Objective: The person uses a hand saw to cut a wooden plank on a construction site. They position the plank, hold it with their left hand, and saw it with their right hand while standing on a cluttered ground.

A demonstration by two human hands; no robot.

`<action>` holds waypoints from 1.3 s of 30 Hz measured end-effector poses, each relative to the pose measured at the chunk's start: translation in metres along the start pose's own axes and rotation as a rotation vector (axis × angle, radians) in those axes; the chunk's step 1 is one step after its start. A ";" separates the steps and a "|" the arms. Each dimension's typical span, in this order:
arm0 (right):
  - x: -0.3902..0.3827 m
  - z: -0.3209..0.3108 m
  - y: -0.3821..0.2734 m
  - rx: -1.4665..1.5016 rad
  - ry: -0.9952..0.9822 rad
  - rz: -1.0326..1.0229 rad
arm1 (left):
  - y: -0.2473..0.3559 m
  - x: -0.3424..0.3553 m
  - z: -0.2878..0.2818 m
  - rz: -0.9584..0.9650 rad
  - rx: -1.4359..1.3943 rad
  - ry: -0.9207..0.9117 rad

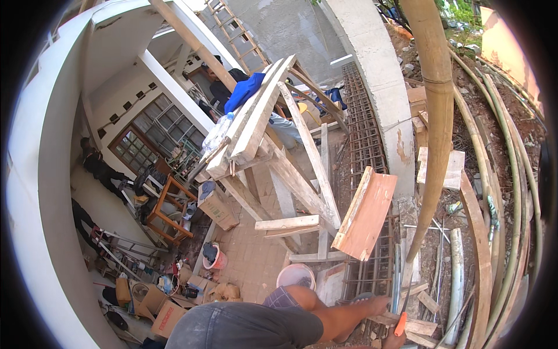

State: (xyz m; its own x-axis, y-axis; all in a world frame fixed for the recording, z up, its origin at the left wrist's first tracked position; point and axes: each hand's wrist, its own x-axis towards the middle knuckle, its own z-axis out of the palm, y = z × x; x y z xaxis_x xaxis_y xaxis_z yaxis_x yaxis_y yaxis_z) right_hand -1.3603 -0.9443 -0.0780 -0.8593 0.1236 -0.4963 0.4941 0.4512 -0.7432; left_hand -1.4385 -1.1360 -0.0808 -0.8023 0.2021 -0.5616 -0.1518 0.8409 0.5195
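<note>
From a grey sleeve, my left forearm reaches right, low in the view. My left hand (379, 305) looks closed beside the lower end of a tall bamboo pole (437, 99); I cannot make out what it grips. At the bottom edge, my right hand (394, 341) is closed round the orange handle of a tool (401, 323). A thin dark edge runs up from this handle along the pole; the kind of tool is unclear. Short wood offcuts (419, 327) lie just right of my hands.
Ahead stands a rough timber trestle (302, 157) with a blue cloth (245, 92) on it. A reddish board (372, 209) sits over a rebar cage (365, 125). Buckets (296, 276) and boxes (218, 207) are left; long bamboo poles (511, 174) curve at right. People are under the porch.
</note>
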 end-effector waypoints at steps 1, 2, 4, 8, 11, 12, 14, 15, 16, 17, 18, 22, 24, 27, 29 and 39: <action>-0.001 0.001 -0.005 -0.024 0.011 0.004 | 0.000 -0.005 0.000 -0.004 0.033 0.004; -0.005 0.000 -0.009 -0.046 0.024 0.010 | 0.000 -0.011 0.003 -0.045 0.069 -0.018; -0.011 0.001 -0.015 -0.040 0.071 -0.005 | -0.002 -0.018 0.014 -0.049 0.180 -0.011; -0.014 0.002 -0.016 0.227 0.189 -0.293 | -0.014 -0.014 0.041 0.163 0.499 0.193; -0.007 0.001 -0.016 0.373 0.069 -0.408 | -0.020 -0.002 0.060 0.115 0.611 0.051; -0.004 0.000 -0.018 0.385 0.010 -0.367 | -0.020 0.001 0.067 0.060 0.626 -0.048; 0.001 -0.003 -0.024 0.387 -0.053 -0.256 | -0.022 0.008 0.078 0.063 0.646 0.056; 0.003 -0.005 -0.026 0.379 -0.059 -0.189 | -0.024 0.009 0.083 0.065 0.631 0.071; 0.003 -0.008 -0.029 0.384 -0.045 -0.216 | -0.026 0.011 0.087 0.085 0.690 0.128; 0.000 -0.011 -0.030 0.385 -0.060 -0.245 | -0.029 0.013 0.089 0.106 0.701 0.110; -0.009 -0.014 -0.032 0.395 -0.075 -0.206 | -0.033 0.014 0.090 0.152 0.723 0.134; -0.095 -0.055 -0.033 0.319 -0.148 -0.041 | -0.037 0.014 0.084 0.202 0.726 0.102; -0.173 -0.085 -0.041 0.291 -0.059 -0.086 | -0.031 0.016 0.076 0.169 0.717 0.035; -0.274 -0.127 -0.061 0.176 -0.095 0.077 | -0.021 0.015 0.063 0.099 0.668 -0.109; -0.278 -0.129 -0.073 0.125 -0.054 0.057 | -0.016 0.014 0.057 0.071 0.654 -0.131; -0.088 -0.040 -0.006 0.267 -0.008 -0.106 | -0.011 0.016 0.050 0.092 0.653 -0.181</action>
State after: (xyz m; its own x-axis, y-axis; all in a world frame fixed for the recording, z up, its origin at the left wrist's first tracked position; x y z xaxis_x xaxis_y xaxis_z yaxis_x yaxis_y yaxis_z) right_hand -1.2931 -0.9228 -0.0120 -0.9075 0.0805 -0.4122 0.4196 0.2121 -0.8826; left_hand -1.4209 -1.1165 -0.1280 -0.6773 0.3201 -0.6624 0.3375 0.9352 0.1068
